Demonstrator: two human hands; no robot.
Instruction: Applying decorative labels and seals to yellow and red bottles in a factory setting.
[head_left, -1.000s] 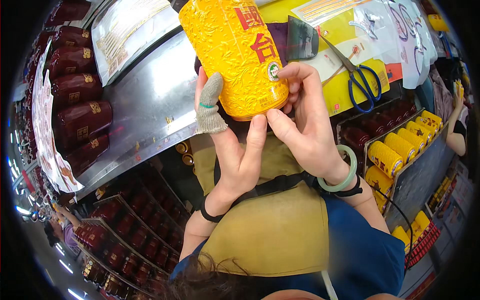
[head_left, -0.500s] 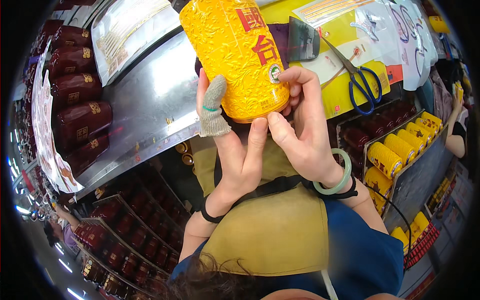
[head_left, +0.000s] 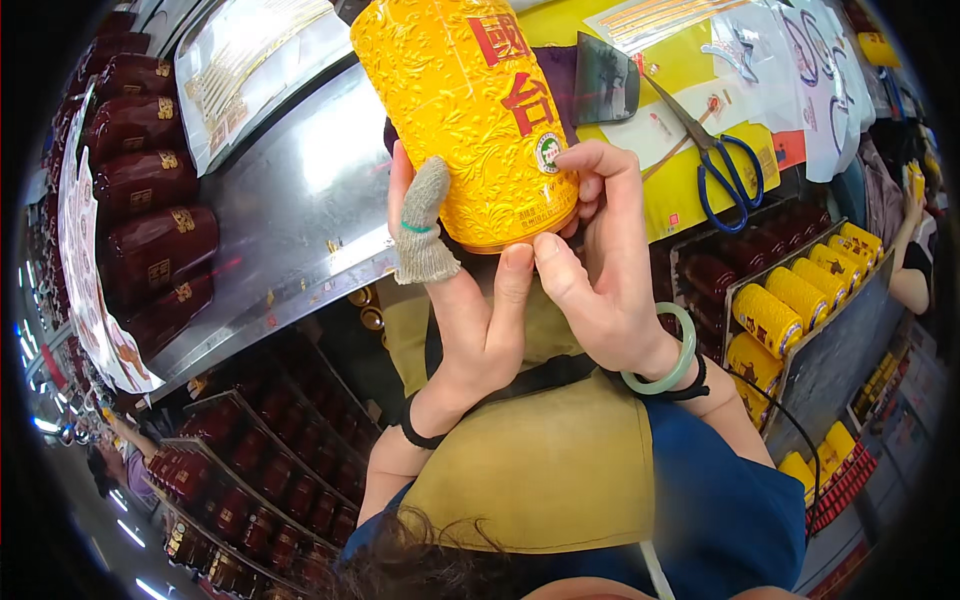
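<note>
A yellow embossed bottle [head_left: 460, 110] with red characters and a small round green-and-white sticker [head_left: 548, 153] is tilted over the worktable, its base toward me. My left hand [head_left: 465, 315] grips its lower left side, the thumb at the base edge. A grey knitted finger cot [head_left: 427, 225] covers one finger of that hand. With its thumb against the base and its index finger beside the sticker, my right hand [head_left: 610, 270] holds the other side. A green bangle [head_left: 672, 365] circles my right wrist. The bottle's top runs out of the picture.
Blue-handled scissors [head_left: 728, 180] and a dark scraper-like blade [head_left: 607, 80] lie on a yellow sheet at right. Dark red jars [head_left: 160, 245] line the metal table [head_left: 300, 200] at left; more fill racks below. Yellow bottles [head_left: 768, 318] stand in a rack at right. People work at both sides.
The bottle and both hands have shifted very slightly left and down in the picture. The grip looks the same.
</note>
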